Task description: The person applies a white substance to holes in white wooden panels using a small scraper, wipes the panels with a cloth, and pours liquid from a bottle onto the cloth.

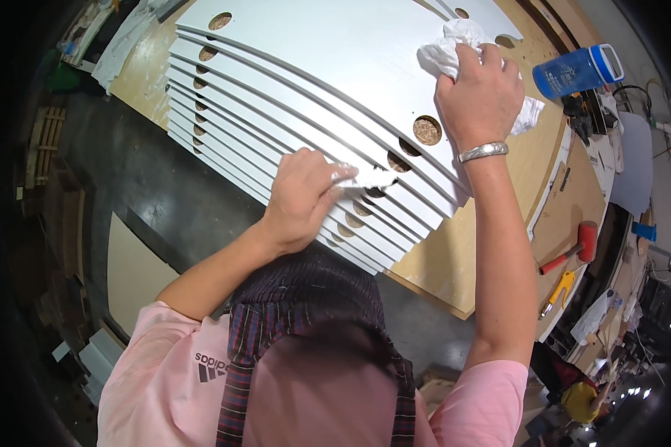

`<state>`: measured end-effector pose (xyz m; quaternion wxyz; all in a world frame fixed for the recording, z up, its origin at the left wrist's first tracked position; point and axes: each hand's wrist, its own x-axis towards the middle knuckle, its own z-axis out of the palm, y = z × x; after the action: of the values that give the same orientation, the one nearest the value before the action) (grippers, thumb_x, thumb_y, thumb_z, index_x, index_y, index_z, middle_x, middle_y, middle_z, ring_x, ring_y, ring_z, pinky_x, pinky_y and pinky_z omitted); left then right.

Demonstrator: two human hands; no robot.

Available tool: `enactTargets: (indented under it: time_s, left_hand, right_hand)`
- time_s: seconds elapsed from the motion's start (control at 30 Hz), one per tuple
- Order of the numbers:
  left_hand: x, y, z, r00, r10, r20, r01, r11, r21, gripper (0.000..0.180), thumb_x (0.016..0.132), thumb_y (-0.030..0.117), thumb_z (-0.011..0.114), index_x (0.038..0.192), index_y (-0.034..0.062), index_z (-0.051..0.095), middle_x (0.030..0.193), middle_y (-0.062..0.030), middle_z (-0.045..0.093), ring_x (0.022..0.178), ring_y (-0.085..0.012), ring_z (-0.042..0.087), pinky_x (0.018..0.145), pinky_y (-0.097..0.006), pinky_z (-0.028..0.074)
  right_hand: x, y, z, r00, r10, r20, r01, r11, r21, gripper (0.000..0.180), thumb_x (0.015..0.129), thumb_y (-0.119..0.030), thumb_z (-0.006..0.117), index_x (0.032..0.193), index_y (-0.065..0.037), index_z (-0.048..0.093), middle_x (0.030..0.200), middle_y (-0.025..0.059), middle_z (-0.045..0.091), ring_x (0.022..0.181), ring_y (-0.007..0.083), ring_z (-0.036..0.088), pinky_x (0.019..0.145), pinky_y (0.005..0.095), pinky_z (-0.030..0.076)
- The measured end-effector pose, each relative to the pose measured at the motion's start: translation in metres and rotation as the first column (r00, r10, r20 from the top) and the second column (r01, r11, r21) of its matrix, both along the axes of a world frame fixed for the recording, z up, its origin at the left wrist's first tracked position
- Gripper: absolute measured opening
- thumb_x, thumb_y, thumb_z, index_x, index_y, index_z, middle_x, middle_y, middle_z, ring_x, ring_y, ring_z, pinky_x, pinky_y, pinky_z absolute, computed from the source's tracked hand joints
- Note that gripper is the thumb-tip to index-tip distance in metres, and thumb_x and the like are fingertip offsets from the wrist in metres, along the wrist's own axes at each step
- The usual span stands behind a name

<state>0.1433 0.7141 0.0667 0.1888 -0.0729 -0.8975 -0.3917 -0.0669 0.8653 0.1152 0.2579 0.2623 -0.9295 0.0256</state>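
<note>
Nearest us, our left hand (300,200) pinches a small white rag (371,179) against the staggered edges of the stacked white panels (306,82), probably wiping them. Farther right, our right hand (479,93) presses a crumpled white cloth (455,41) flat on top, likely steadying the stack on the counter (455,261).

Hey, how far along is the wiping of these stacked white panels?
Done: cannot tell; the broad face of the top white laminated panel shows no smears. In hand: the left hand presses a small white cloth wad on the stepped panel edges, while the right hand holds a crumpled white rag on top. Left: the staggered lower edges, not being touched now.
</note>
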Motion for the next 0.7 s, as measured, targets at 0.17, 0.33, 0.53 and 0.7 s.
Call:
enactTargets:
  time_s: [0.17, 0.33, 0.53, 0.7]
  left_hand:
    - [0.000, 0.002, -0.001, 1.000, -0.013, 0.009, 0.013, 1.000, 0.005, 0.026, 0.079, 0.006, 0.063, 0.105, 0.0073, 0.065, 0.082, -0.0079, 0.055, 0.078, -0.0272, 0.050, 0.072, -0.037, 0.035]
    - [0.001, 0.005, 0.001, 0.999, -0.029, 0.023, 0.029, 1.000, 0.011, 0.028, 0.079, 0.006, 0.064, 0.107, 0.0076, 0.065, 0.084, -0.0080, 0.056, 0.081, -0.0272, 0.051, 0.073, -0.037, 0.036]
    - [0.003, 0.004, 0.003, 0.999, -0.029, 0.032, 0.027, 0.998, 0.062, 0.029, 0.080, -0.001, 0.056, 0.107, 0.0047, 0.064, 0.084, -0.0098, 0.053, 0.080, -0.0284, 0.049, 0.077, -0.037, 0.037]
    - [0.015, -0.002, -0.006, 0.998, -0.011, 0.054, 0.002, 0.986, 0.164, 0.025, 0.086, 0.002, 0.054, 0.110, 0.0011, 0.063, 0.093, -0.0097, 0.061, 0.084, -0.0224, 0.055, 0.076, -0.034, 0.042]
  right_hand:
    - [-0.001, 0.001, -0.001, 0.999, 0.015, -0.049, -0.015, 1.000, -0.005, 0.029, 0.069, -0.021, 0.072, 0.096, -0.011, 0.069, 0.104, 0.0086, 0.062, 0.100, 0.0304, 0.056, 0.085, 0.0453, 0.045]
    - [0.000, 0.000, 0.001, 1.000, -0.005, -0.012, 0.005, 1.000, 0.015, 0.031, 0.069, -0.021, 0.072, 0.098, -0.011, 0.069, 0.107, 0.0088, 0.061, 0.101, 0.0306, 0.055, 0.087, 0.0450, 0.044]
    - [0.000, -0.001, -0.001, 1.000, 0.007, -0.027, -0.007, 1.000, 0.005, 0.031, 0.070, -0.021, 0.071, 0.099, -0.011, 0.069, 0.107, 0.0088, 0.062, 0.101, 0.0305, 0.055, 0.087, 0.0447, 0.044]
    - [0.000, -0.001, 0.000, 0.999, 0.006, -0.037, -0.005, 1.000, 0.016, 0.031, 0.069, -0.021, 0.070, 0.099, -0.012, 0.069, 0.107, 0.0087, 0.062, 0.099, 0.0304, 0.055, 0.086, 0.0445, 0.044]
